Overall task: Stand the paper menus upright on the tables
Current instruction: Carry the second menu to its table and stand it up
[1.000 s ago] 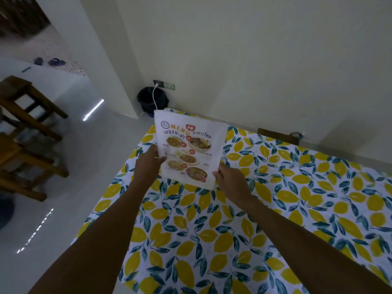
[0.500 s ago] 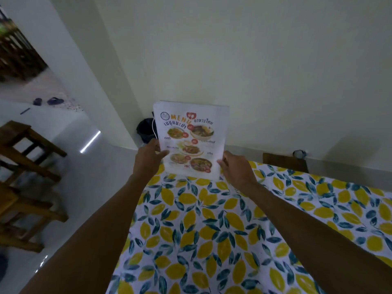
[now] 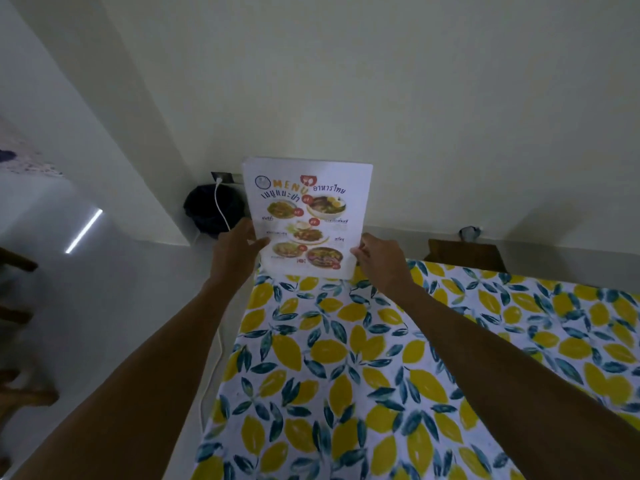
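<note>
1. The menu (image 3: 306,216) is headed "MENU" in orange capitals, with Thai script beside and below it; the small captions under the dishes are too blurred to read.
2. Counted: one menu, two hands, one table, one dark bin (image 3: 213,211) on the floor, one white cable (image 3: 221,209) running down in front of the bin.
3. The menu is a white printed sheet showing five food photos and small red price dots, its printed side facing the camera.
4. It stands upright at the far left corner of the table (image 3: 381,375), its lower edge at the yellow lemon-print cloth, close to the wall.
5. The left hand (image 3: 237,252) pinches its lower left edge; the right hand (image 3: 379,259) pinches its lower right edge.
</note>
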